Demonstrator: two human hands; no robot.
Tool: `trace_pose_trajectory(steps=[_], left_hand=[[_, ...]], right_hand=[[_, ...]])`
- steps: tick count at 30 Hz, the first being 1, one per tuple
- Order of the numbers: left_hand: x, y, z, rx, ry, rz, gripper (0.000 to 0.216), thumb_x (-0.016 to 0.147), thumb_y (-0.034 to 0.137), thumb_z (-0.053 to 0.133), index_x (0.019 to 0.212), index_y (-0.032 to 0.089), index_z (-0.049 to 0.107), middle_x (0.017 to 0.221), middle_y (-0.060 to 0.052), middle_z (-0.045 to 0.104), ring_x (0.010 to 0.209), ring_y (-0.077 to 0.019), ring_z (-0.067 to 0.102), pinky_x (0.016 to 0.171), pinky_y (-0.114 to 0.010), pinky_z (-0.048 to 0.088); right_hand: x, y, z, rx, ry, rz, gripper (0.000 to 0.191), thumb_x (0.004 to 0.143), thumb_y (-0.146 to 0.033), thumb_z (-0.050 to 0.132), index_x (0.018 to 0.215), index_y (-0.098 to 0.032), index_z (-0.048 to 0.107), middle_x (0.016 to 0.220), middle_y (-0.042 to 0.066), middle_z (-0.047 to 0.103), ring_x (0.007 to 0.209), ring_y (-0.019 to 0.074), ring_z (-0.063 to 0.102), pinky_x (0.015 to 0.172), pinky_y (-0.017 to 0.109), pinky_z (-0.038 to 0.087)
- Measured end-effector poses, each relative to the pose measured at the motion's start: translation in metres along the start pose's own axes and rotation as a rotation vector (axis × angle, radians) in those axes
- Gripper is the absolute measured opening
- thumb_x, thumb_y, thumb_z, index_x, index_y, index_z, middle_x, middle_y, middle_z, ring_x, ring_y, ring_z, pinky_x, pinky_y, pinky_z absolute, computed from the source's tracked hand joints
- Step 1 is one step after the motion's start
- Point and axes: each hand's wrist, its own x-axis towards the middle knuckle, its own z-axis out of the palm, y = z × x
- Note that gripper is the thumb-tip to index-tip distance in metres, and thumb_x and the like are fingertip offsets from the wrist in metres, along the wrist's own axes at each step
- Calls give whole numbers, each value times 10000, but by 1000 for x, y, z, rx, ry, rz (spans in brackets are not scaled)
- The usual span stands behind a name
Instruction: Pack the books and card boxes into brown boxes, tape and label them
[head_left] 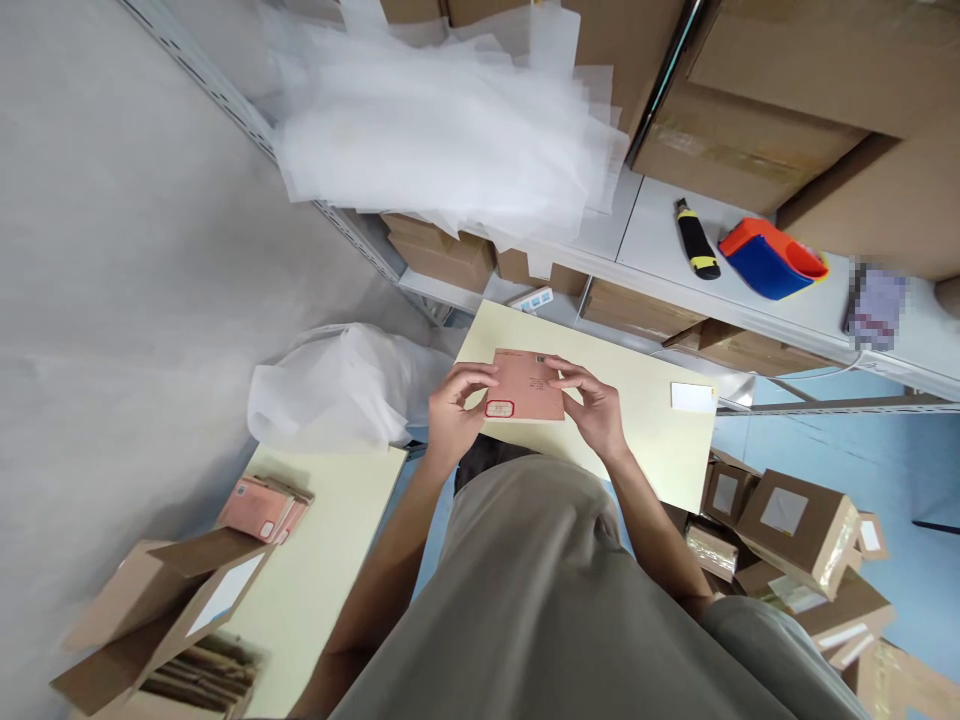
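Note:
A thin, faded pink paperback book (pixel 526 386) is held over the pale yellow table (pixel 637 445), its cover facing up. Its cover carries a red-framed label at the lower left and small print at the right. My left hand (pixel 456 408) grips its left edge between thumb and fingers. At the opposite edge, my right hand (pixel 596 405) pinches it the same way. Similar pink books (pixel 255 507) lie stacked on a second pale table (pixel 330 530) to my left, beside an open cardboard box (pixel 176 610) with more old books standing in it.
White packing sheets (pixel 442 120) are piled on the shelf (pixel 652 225), with a box cutter (pixel 697 240) and an orange and blue tape dispenser (pixel 772 258) farther right. A white card (pixel 691 397) lies on the table. Cardboard boxes (pixel 795 530) crowd the right floor; a white bag (pixel 322 390) sits left.

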Motion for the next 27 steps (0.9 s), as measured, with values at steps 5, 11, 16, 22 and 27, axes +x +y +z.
trace_pose_trajectory(steps=[5,11,16,22,27], left_hand=[[-5,4,-1,-21,90,-72,362,881,531,931,937,240,723,1078,-86,837,1108,-256,826,1024,-457,693],[-12,12,-8,54,37,-212,374,891,568,889,890,240,710,1020,-61,840,926,-229,831,877,-403,715],[-15,15,-16,111,-110,-175,253,1000,476,778,1038,241,864,1039,-65,831,783,-170,782,751,-318,681],[-14,15,-17,120,-107,-190,363,963,548,824,1146,239,877,1046,-71,843,902,-207,800,831,-330,682],[-12,23,-10,148,-76,-284,483,969,705,780,916,228,833,734,-23,771,700,-202,751,722,-325,655]], right_hand=[[-2,-6,2,24,-27,32,210,1019,-558,829,1015,-358,895,1382,43,833,1426,296,726,1256,540,557],[-5,-2,-1,-34,72,183,395,924,-641,900,1140,-315,842,1103,60,881,1081,292,824,1007,474,649],[-7,3,-7,-50,98,194,384,909,-644,903,1021,-283,830,1002,46,870,901,230,784,799,363,623],[-8,-6,-9,-53,-10,208,384,923,-618,887,1141,-301,886,1053,40,880,891,231,792,795,376,640],[-8,-13,0,-32,-15,280,431,888,-668,912,883,-243,836,742,34,812,567,172,636,570,336,559]])
